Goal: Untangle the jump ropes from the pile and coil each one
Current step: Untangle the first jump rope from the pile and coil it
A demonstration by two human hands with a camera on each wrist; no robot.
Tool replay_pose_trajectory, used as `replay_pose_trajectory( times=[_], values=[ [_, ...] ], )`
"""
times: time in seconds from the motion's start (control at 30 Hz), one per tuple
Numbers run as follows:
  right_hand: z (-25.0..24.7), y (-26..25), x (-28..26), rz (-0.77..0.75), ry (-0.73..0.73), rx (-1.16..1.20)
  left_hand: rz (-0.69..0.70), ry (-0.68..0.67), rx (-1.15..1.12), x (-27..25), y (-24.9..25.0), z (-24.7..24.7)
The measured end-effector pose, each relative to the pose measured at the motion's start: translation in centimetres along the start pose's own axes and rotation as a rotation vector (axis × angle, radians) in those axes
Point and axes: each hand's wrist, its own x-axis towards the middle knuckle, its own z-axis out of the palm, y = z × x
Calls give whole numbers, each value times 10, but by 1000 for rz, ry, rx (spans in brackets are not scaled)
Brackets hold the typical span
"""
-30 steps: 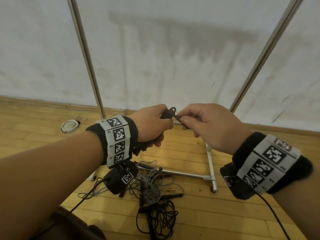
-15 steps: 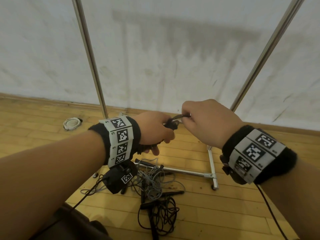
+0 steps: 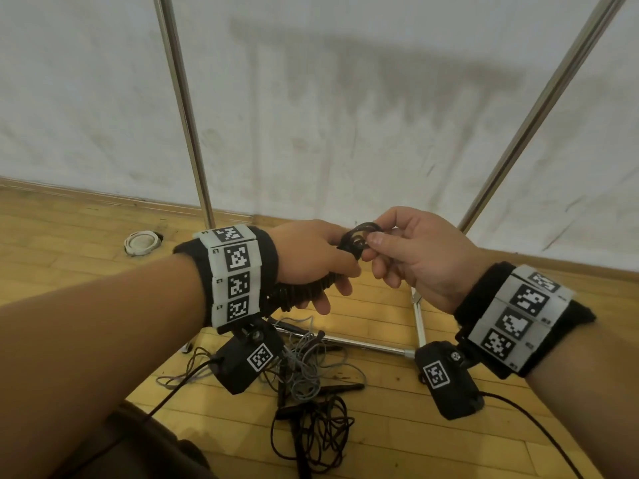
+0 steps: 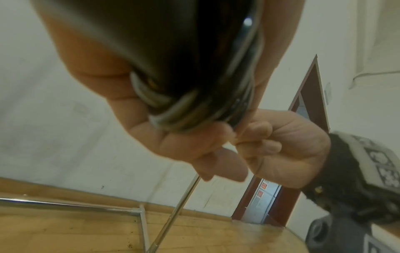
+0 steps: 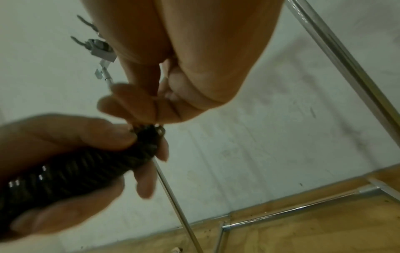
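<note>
My left hand (image 3: 313, 257) grips a black jump rope bundle (image 3: 301, 292), its cord wound tightly round the handles (image 5: 71, 172). At the bundle's top end my right hand (image 3: 377, 242) pinches a small loop of the black cord (image 3: 358, 235) between thumb and forefinger. In the left wrist view the wound cord (image 4: 194, 95) fills the palm, and the right hand's fingers (image 4: 259, 137) curl beside it. On the floor below lie a tangled grey rope (image 3: 307, 364) and a loose black rope (image 3: 318, 433) with black handles.
A chrome rack stands ahead, with two upright poles (image 3: 183, 108), (image 3: 539, 105) and floor bars (image 3: 418, 319). A white wall (image 3: 328, 98) lies behind it. A round white floor fitting (image 3: 141, 242) sits at the left. The wrist cameras' cables trail over the wooden floor (image 3: 397, 426).
My right hand has turned over and drawn the cord end into a small loop above the bundle. The left hand has kept its grip on the bundle.
</note>
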Motion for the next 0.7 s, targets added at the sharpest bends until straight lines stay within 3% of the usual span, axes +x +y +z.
replay_pose_trajectory(
  times=[0.23,0.43,0.57,0.7],
  values=[
    [4,8,0,-162,51,-112,18,-24,33,-5,4,-5],
    [5,9,-1,-345,112,-453,64,-71,-13,-10,4,-10],
    [2,9,0,-422,151,-532,93,-69,7,-14,4,-11],
    [4,8,1,-338,43,-408,97,-26,75,-16,5,-8]
  ],
)
